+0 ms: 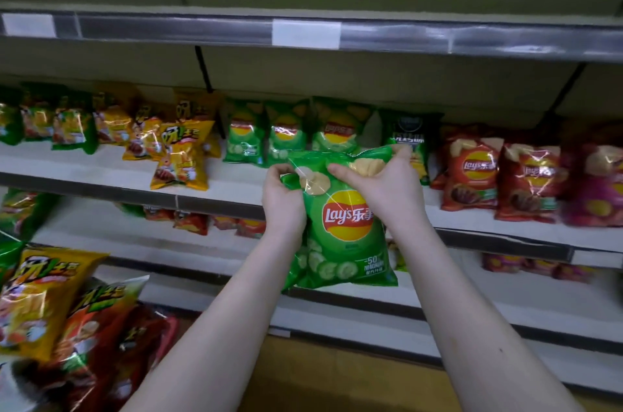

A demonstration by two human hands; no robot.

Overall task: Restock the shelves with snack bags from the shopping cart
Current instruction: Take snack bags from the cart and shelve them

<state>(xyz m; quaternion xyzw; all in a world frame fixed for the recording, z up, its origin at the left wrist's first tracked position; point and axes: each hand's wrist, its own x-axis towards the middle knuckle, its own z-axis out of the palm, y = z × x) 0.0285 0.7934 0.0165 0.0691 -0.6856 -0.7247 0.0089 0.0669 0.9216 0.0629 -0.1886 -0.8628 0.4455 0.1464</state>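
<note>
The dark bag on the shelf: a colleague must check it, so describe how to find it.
On the shelf level with the right hand, find the green Lay's bags and, further right, the red Lay's bags. The dark bag stands between them, just behind that hand. It is the only near-black packet there.

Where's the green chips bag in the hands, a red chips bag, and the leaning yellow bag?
green chips bag (pixel 347 219): head view, on its round logo.
red chips bag (pixel 477 166): head view, on the logo of the leftmost one.
yellow bag (pixel 182 155): head view, middle of its front.
</note>
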